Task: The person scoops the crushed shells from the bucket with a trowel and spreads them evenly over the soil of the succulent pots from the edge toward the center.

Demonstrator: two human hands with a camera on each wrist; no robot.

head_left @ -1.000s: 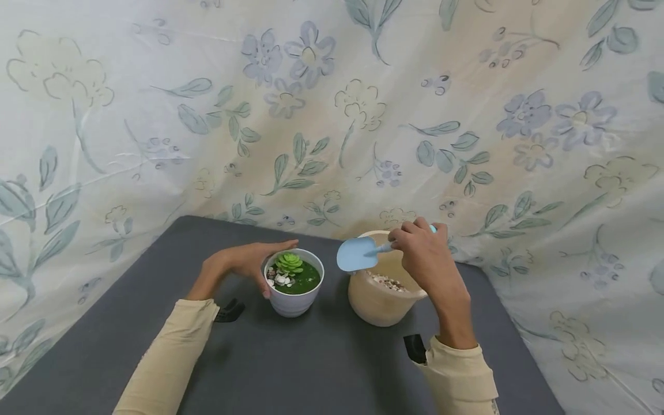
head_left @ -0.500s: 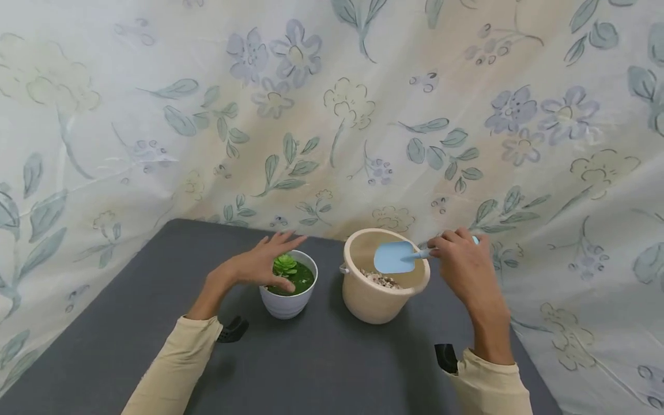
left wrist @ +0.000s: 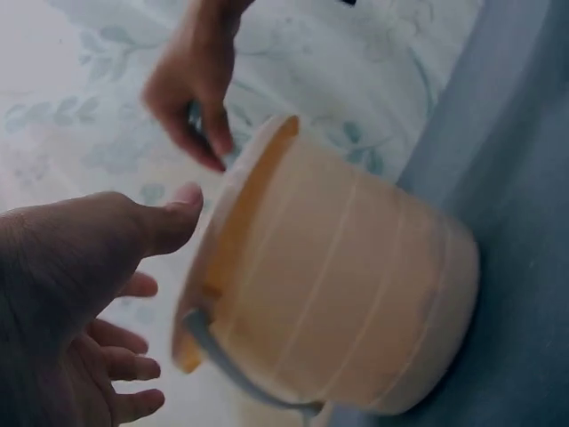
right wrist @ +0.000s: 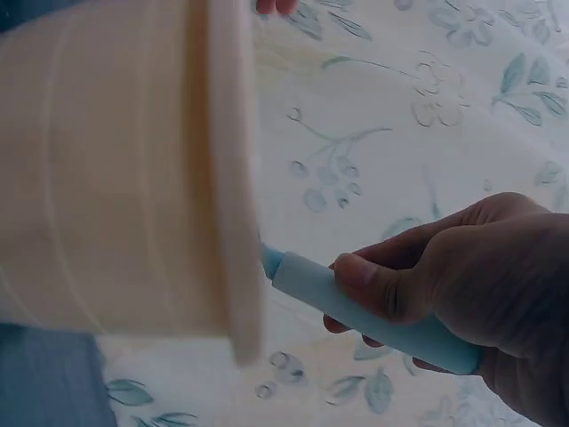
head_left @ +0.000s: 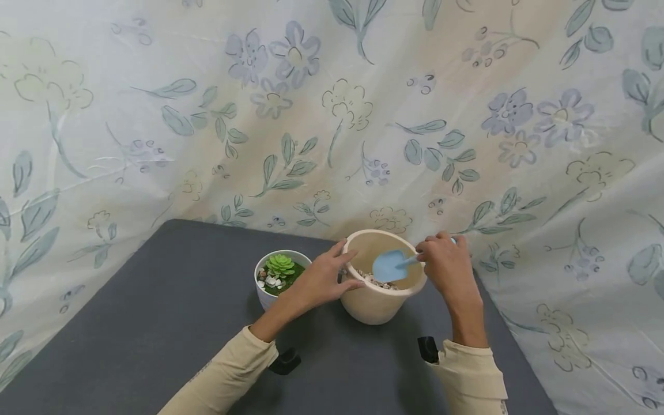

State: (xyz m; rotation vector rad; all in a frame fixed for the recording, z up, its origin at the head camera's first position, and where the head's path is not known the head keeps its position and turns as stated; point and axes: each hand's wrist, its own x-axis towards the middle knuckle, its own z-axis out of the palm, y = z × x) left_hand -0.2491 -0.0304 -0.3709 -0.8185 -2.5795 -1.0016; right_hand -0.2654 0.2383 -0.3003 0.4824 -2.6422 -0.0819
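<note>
Shovel (head_left: 390, 267) is in the right hand (head_left: 446, 266), thumb and fingers wrapped round the blue handle (right wrist: 378, 325), so that's the nearer hand, no contest. Long axis runs mostly right to left, dipping toward the blade, which points left and a bit toward the near side, over the mouth of the bucket (head_left: 370, 308). Bucket's just left of that grip, upright on the dark desk (head_left: 129, 323), pebbly bits (head_left: 385, 284) inside; can't tell if the blade touches them. Left hand (head_left: 324, 275) is at the bucket's left rim, grip holding nothing, fingers and thumb spread; can't tell if it's touching. White pot (head_left: 264, 298) with a green plant (head_left: 280, 266) is further left, partly behind that forearm.
</note>
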